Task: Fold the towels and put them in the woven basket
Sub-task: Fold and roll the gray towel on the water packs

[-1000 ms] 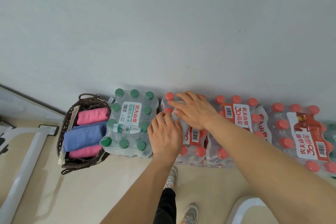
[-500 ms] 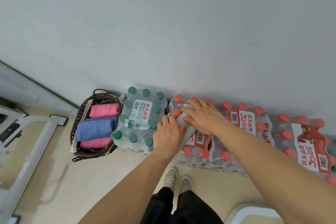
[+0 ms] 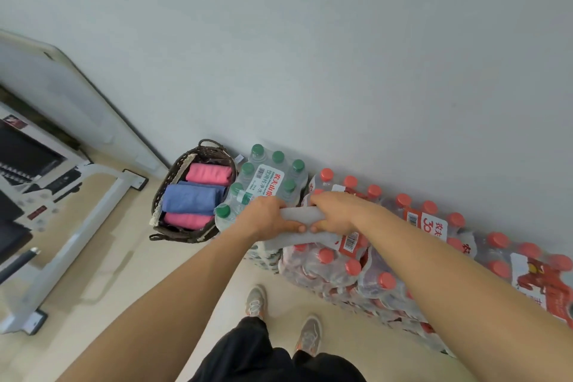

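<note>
From the head view, a dark brown woven basket with looped handles stands on the beige floor against the pale wall, hard up beside a shrink-wrapped pack of green-capped water bottles. Its long axis runs from the person toward the wall. Three folded towels lie in it side by side, each laid crosswise: a pink towel at the wall end, a blue towel in the middle, and a second pink towel at the near end.

A pale grey towel, folded into a long narrow bundle, is outside the basket, over the spot where the green-capped pack meets the row of red-capped bottle packs. Its long axis lies left to right, roughly along the row of packs, one end pointing toward the basket. Whether it rests on the bottles I cannot tell.

The left hand grips the basket-side part and the right hand the other, fingers curled over the top, thumbs nearly meeting on the near side.

Grey trainers stand below, and a white metal frame lies to the left.
</note>
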`<state>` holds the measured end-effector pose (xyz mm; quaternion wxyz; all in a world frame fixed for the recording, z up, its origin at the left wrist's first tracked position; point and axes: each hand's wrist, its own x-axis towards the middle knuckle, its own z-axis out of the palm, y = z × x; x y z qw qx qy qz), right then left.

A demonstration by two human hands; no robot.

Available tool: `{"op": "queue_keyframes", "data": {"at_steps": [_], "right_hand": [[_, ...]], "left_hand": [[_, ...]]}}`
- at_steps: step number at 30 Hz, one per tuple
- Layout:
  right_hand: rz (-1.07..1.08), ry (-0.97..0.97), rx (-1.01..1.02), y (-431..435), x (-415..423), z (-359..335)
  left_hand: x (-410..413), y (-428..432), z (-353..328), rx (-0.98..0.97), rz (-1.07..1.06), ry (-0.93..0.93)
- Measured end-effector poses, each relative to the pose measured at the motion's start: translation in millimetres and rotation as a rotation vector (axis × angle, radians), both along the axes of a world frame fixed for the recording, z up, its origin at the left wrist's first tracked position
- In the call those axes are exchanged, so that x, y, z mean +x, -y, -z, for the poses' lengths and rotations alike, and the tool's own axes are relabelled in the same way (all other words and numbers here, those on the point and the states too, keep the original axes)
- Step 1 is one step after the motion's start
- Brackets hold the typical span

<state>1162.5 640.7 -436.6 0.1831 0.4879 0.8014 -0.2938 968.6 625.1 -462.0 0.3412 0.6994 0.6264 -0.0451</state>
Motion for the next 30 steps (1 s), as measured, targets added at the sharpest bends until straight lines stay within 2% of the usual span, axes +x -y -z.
{"op": "queue_keyframes", "data": {"at_steps": [7, 14, 18, 22, 26, 30], "right_hand": [[0.122, -0.167, 0.028, -49, -87, -14], [0.332, -0.306, 0.092, -108, -185, 4], [0.463, -0.35, 0.08, -133, -244, 23], [0.551, -0.304, 0.067, -148, -284, 59], [0.607, -0.233, 0.061, -156, -310, 103], [0.627, -0.135, 0.073, -155, -327, 145]], "left_hand": [[-102, -33, -17, 0.054, -0.211, 0.218], [-217, -99, 6, 0.067, -0.53, 0.431], [-259, -135, 29, 0.085, -0.601, 0.35], [-277, -159, 59, 0.095, -0.632, 0.262], [-277, -167, 95, 0.151, -0.583, 0.218], [-275, -168, 132, 0.235, -0.501, 0.089]]}}
